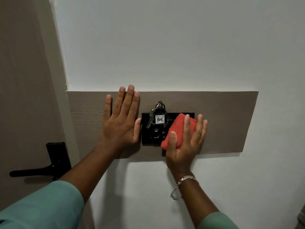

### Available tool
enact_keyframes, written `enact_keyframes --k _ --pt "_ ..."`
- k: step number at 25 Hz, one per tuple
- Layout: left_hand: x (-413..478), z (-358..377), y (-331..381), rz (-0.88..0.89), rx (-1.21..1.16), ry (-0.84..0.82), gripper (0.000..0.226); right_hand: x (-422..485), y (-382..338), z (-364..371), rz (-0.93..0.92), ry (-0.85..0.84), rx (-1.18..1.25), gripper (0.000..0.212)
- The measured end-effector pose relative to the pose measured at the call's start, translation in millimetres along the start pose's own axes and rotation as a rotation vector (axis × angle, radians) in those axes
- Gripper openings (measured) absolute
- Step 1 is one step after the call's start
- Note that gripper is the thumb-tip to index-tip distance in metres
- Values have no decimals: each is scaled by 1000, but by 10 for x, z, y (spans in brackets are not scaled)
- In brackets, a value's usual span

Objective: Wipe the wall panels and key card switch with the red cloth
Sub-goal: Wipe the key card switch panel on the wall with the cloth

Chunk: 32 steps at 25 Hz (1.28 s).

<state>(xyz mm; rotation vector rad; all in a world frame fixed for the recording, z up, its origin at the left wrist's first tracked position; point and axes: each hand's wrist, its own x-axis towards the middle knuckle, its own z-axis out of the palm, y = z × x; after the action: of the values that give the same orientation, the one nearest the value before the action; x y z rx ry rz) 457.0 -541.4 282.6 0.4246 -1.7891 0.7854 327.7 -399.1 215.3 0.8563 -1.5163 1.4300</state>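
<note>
The right hand (184, 139) presses the folded red cloth (177, 129) under loosely curled fingers against the right part of the black key card switch (148, 129), beside its hanging key tag (159, 119). The left hand (121, 116) lies flat and empty on the wooden wall panel (222, 119), thumb touching the switch's left edge. Bare panel stretches right of the cloth.

1. We see a wood-grain wall panel (222, 123) running as a horizontal band across the white wall (165, 47).
2. Mounted on the panel near its middle is a black key card switch (152, 136).
3. A tag marked "406" (160, 119) with a key (149, 120) hangs from the switch's slot, at 12 o'clock on the switch.
4. Our left hand (121, 119) lies flat on the panel at 9 o'clock of the switch, thumb touching its edge.
5. Our right hand (184, 142) presses a folded red cloth (175, 129) against the switch's 3 o'clock side.
</note>
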Motion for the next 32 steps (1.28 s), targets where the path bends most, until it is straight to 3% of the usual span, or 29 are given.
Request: enact_keyframes --k 3,4,7,9,12,17,22,24,28,30,32 --pt "-3 12 7 -2 5 16 72 19 330 -175 -239 -136 -127 62" --pt "-5 15 5 -1 6 18 72 37 349 -175 -202 -113 -119 60" --pt "-1 18 -9 0 -2 11 73 57 73 10 143 99 2 56" --pt "-4 9 0 -3 -13 2 73 -26 -116 112 247 138 47 61" --pt "0 12 4 -2 -16 3 73 -183 -123 127 241 93 54 67" --pt "-1 -6 9 -3 -8 4 73 -260 189 -83 42 -45 -67 64" --pt "-2 28 -3 3 10 9 73 40 -65 95 286 177 73 58" --pt "2 33 1 3 4 15 73 57 -111 137 172 130 23 58" --pt "-8 34 -3 2 16 30 73 -77 375 -125 -225 -120 -116 65" --pt "0 30 5 4 18 37 72 -98 544 -249 -208 -154 -130 65" --pt "6 27 -2 3 16 34 73 -130 500 -260 11 -66 -47 60"
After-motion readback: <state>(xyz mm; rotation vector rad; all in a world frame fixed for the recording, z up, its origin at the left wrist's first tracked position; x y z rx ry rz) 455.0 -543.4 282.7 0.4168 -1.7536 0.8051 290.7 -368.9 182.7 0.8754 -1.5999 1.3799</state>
